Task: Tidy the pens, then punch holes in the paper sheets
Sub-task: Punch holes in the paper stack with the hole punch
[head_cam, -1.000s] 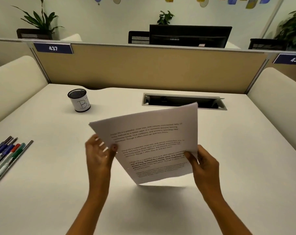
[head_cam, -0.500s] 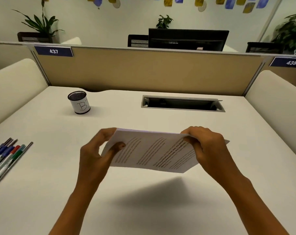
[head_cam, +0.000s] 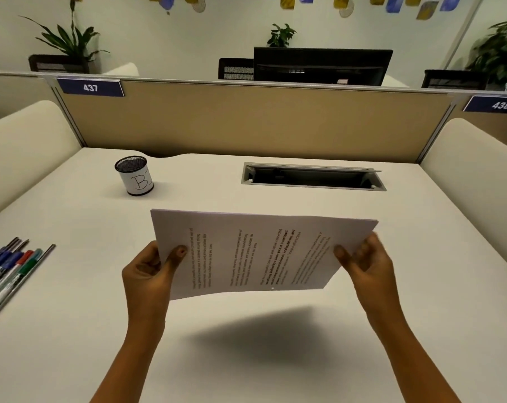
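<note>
A stack of printed paper sheets [head_cam: 258, 251] hangs above the middle of the white desk [head_cam: 72, 330], turned sideways so the text lines run vertically. My left hand [head_cam: 150, 274] grips its left edge, thumb on top. Holding the right edge is my right hand [head_cam: 365, 263], thumb on the page and fingers behind. Several pens [head_cam: 8, 271], blue, red, green and grey, lie side by side at the desk's left edge. A black mesh pen cup [head_cam: 134, 175] with a white label marked "B" stands upright at the back left, nothing visible in it. No hole punch is in view.
A recessed cable tray [head_cam: 313, 178] with its lid open sits at the back centre of the desk. A tan partition [head_cam: 246, 120] closes the far side, and cream side panels [head_cam: 22, 141] flank the desk left and right.
The sheets went from upright to nearly flat, then rotated a quarter turn so the long edge now runs left to right. Both hands shifted their grip to the short sides.
</note>
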A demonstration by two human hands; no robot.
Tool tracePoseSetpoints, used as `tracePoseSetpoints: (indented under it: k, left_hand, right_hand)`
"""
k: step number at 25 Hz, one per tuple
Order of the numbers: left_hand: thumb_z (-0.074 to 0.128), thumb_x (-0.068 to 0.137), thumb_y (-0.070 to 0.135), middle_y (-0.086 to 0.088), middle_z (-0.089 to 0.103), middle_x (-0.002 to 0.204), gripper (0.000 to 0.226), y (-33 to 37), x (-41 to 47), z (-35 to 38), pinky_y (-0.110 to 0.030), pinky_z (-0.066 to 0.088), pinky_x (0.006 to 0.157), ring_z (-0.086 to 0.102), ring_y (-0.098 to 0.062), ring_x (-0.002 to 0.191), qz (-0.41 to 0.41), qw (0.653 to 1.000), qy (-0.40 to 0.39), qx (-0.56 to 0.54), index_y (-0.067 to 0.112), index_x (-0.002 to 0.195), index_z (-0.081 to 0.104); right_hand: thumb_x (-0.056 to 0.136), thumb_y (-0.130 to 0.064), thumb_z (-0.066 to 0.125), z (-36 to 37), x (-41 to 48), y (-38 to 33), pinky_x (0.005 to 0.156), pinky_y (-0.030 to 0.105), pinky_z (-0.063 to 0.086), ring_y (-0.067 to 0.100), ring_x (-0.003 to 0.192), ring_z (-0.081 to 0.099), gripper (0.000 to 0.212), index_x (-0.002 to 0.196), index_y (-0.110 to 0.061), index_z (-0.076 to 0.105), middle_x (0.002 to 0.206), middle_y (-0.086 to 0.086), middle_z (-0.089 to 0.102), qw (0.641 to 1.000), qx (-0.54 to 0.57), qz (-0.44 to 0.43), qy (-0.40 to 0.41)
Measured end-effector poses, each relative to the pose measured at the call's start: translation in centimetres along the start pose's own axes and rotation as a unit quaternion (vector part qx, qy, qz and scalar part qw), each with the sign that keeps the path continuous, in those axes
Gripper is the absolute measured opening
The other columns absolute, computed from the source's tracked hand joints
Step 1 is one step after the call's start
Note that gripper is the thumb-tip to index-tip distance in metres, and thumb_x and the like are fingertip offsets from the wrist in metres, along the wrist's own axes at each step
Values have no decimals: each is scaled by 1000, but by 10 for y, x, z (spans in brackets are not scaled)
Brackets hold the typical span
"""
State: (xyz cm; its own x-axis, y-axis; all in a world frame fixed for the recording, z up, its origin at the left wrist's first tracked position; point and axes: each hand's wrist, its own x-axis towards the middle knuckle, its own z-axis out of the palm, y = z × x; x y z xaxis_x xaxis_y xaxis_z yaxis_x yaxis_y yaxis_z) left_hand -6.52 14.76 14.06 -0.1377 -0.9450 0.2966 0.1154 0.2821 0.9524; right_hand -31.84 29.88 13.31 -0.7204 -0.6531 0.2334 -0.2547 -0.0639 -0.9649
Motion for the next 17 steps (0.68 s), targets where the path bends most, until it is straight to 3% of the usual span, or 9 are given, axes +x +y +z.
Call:
tracePoseSetpoints:
  k: [4,6,10,17]
  left_hand:
    - [68,79,21,19,72,82,22,-8,-5,0,-15,54,63,66,-6,73,-15,1000,-9,-7,43,76,69]
    - [63,81,16,17,72,81,26,-16,-9,-3,-15,54,62,66,-6,72,-22,1000,-17,8,41,77,68]
    - [61,84,3,15,72,84,24,-42,-21,-12,-12,53,64,67,-8,79,-62,997,-30,42,27,88,65]
    - [59,85,2,20,71,84,22,-40,-24,-12,-9,51,65,66,-2,79,-45,998,-4,46,24,88,62]
  right_hand:
    - [88,-4,58,4,-9,10,72,9,53,1,90,65,24,105,-20,59,100,-7,68,998,37,31,31]
    - [87,-4,59,4,-15,17,71,9,52,0,89,65,24,105,-19,59,99,-7,68,998,37,38,34]
    - [87,-6,60,8,-31,36,64,13,54,14,88,68,22,90,-28,59,96,-9,69,997,12,77,11]
    - [87,-5,59,12,-34,34,64,9,54,10,83,67,31,92,-35,57,95,-14,67,995,30,85,32]
